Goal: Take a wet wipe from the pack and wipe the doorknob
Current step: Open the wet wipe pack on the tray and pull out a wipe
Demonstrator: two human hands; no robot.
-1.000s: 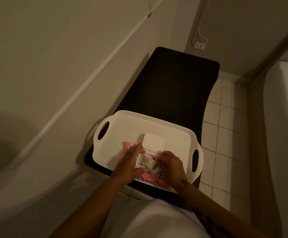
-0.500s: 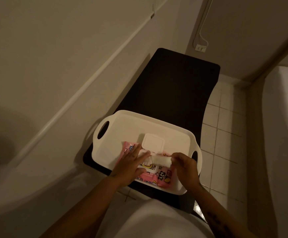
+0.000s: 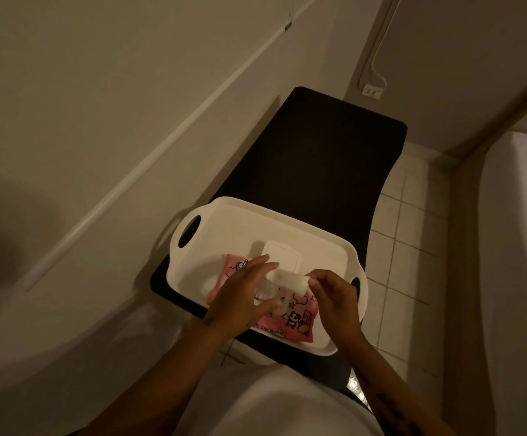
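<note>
A pink pack of wet wipes [image 3: 296,322] with cartoon prints lies in a white tray [image 3: 233,234]. Its white flip lid [image 3: 282,256] stands open behind my hands. My right hand [image 3: 334,297] pinches a white wet wipe [image 3: 290,278], drawn out sideways above the pack. My left hand [image 3: 240,294] rests flat on the pack with its fingers spread, holding it down. Whether the wipe's left end is free of the opening is hidden by my left fingers. No doorknob is in view.
The tray sits at the near end of a black table [image 3: 318,158] set against the wall on the left. Pale floor tiles [image 3: 403,240] run along the right. A white surface [image 3: 520,247] rises at far right. A wall socket [image 3: 370,91] sits behind the table.
My right hand has pulled the wipe up out of the pack's opening and drawn it to the right. My left hand has shifted onto the pack and spread flat.
</note>
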